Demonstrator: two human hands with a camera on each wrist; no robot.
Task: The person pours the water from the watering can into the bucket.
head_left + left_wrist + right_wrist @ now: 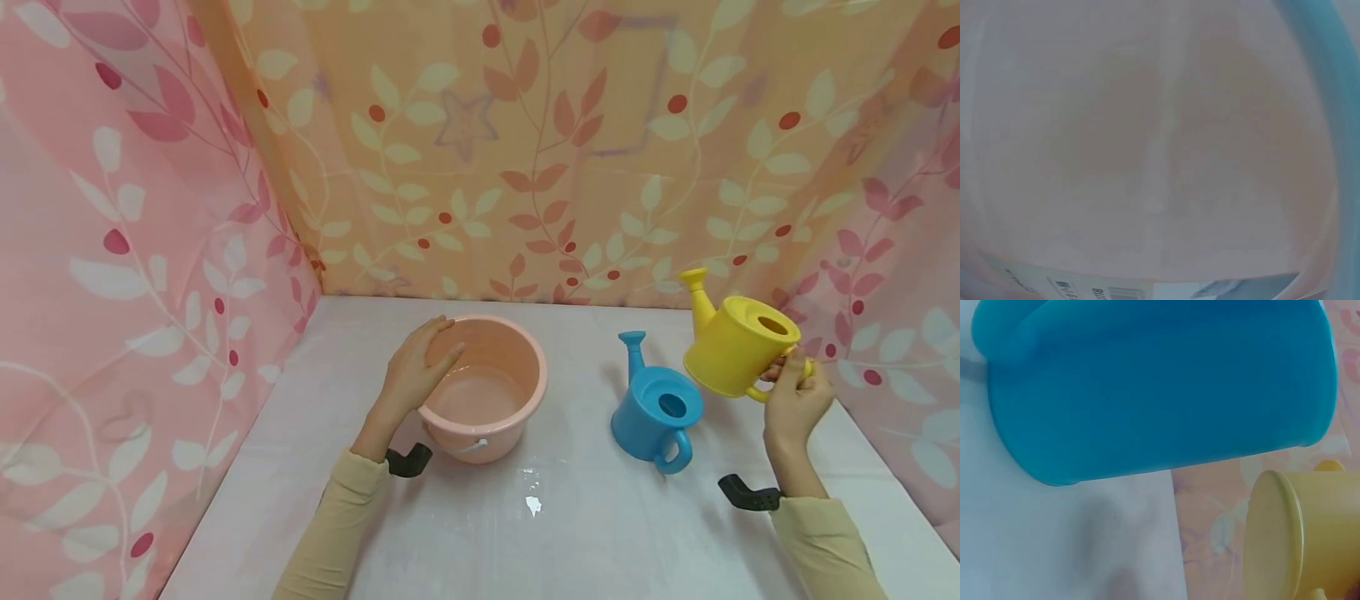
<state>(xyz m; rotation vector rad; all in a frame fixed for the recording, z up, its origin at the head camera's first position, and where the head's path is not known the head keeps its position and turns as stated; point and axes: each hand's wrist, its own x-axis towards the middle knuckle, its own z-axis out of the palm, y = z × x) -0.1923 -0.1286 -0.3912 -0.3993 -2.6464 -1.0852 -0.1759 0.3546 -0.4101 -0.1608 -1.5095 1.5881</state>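
My left hand (pixel 422 365) rests at the left rim of a pink bucket (pixel 487 454), fingers straight along the rim and thumb extended over its inside. In the left wrist view a blurred pale surface (pixel 1147 156) fills the frame, with a barcode label (pixel 1104 290) along the bottom. My right hand (pixel 798 400) grips the handle of a yellow watering can (pixel 723 354), held raised and leaning, its spout towards the back left. Beside it on the table stands an upright blue watering can (pixel 645 417), large in the right wrist view, where the yellow can's base (pixel 1272 537) also shows.
A white covering lies over the table (pixel 585 533). Floral cloth walls enclose it: an orange-toned back curtain (pixel 480 167) and pink ones at left (pixel 150 292) and right (pixel 900 375). Black wrist-worn cameras sit below both hands.
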